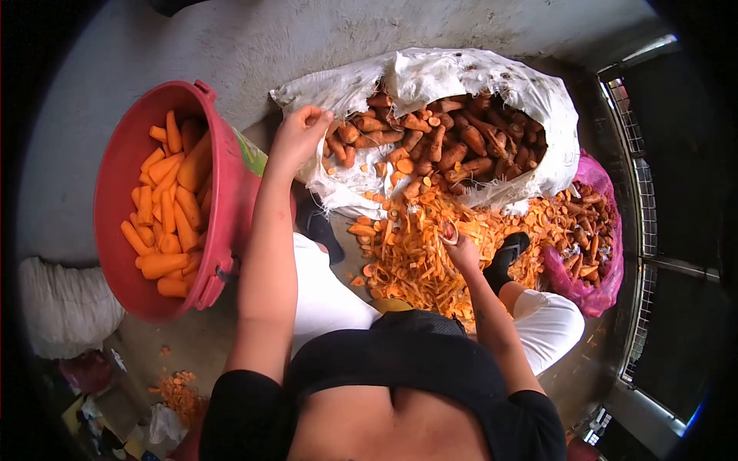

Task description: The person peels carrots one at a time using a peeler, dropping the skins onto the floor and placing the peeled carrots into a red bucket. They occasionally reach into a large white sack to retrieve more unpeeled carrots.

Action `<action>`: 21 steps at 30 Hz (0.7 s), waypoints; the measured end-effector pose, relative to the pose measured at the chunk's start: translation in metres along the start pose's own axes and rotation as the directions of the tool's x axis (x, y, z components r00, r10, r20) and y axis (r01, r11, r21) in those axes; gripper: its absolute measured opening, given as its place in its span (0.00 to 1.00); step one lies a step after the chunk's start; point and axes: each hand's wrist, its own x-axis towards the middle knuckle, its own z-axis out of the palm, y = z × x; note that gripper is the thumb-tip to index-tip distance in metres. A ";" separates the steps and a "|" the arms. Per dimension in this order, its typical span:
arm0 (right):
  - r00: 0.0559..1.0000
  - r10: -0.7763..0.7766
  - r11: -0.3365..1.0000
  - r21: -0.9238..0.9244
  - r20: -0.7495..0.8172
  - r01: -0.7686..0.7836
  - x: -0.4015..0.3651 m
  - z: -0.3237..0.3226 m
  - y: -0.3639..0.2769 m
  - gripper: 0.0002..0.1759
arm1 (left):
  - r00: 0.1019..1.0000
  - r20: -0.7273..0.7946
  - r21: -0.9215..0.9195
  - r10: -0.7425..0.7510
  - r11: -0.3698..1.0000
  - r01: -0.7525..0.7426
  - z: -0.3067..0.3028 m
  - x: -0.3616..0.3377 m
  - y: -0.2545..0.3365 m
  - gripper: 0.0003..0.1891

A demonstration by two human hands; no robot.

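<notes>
The floor (142, 342) carried all the items inspected. Largest was a white sack (530, 73), lying ahead of the person with a wide torn opening; unpeeled carrots (477, 142) filled it, some near its left edge. The red tub (115, 188) stood at the person's left, tilted in view, and held peeled carrots (165, 207) piled against one another. A heap of peelings (430, 265) lay between the person's legs and reached the mouth of the sack. To the right of the heap, a pink bag (607, 288) lay open with more carrots inside.

The left hand (301, 137) was raised at the left edge of the sack, its fingers bent; whether they gripped the sack or anything else could not be told. The right hand (464, 255) was over the heap, closed around a small tool (450, 231), the smallest item noted, too blurred for its type to be confirmed.
</notes>
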 end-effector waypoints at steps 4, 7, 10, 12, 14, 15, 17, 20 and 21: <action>0.998 0.031 0.999 -0.032 0.054 -0.030 0.046 0.022 -0.001 0.30 | 0.997 -0.067 0.262 0.043 0.965 -0.024 0.003 0.013 0.001 0.18; 0.993 -0.030 0.997 -0.069 0.115 0.038 0.086 0.027 -0.032 0.29 | 0.999 -0.049 0.555 0.009 0.831 0.019 0.009 0.008 0.007 0.19; 0.979 -0.202 0.979 0.041 0.009 0.201 0.130 0.024 -0.082 0.28 | 1.000 0.006 0.743 -0.005 0.669 -0.001 0.023 0.002 0.016 0.18; 0.959 -0.282 0.959 -0.031 -0.041 0.281 0.166 0.025 -0.120 0.24 | 0.997 0.074 0.777 -0.038 0.629 -0.033 0.034 -0.002 0.019 0.18; 0.957 -0.289 0.954 -0.088 -0.031 0.285 0.204 0.036 -0.154 0.19 | 0.969 0.236 0.738 -0.071 0.662 -0.131 0.043 -0.010 0.013 0.18; 0.920 -0.392 0.910 -0.153 -0.018 0.385 0.221 0.044 -0.164 0.17 | 0.931 0.332 0.752 -0.150 0.638 -0.165 0.047 -0.013 0.011 0.18; 0.862 -0.505 0.832 -0.239 0.045 0.500 0.249 0.055 -0.187 0.15 | 0.851 0.455 0.757 -0.262 0.617 -0.215 0.052 -0.020 0.008 0.19; 0.833 -0.521 0.753 -0.358 0.186 0.551 0.278 0.065 -0.218 0.19 | 0.838 0.481 0.756 -0.258 0.607 -0.247 0.053 -0.024 0.004 0.19; 0.831 -0.531 0.740 -0.387 0.164 0.550 0.286 0.073 -0.224 0.20 | 0.852 0.468 0.758 -0.232 0.602 -0.252 0.053 -0.024 0.004 0.19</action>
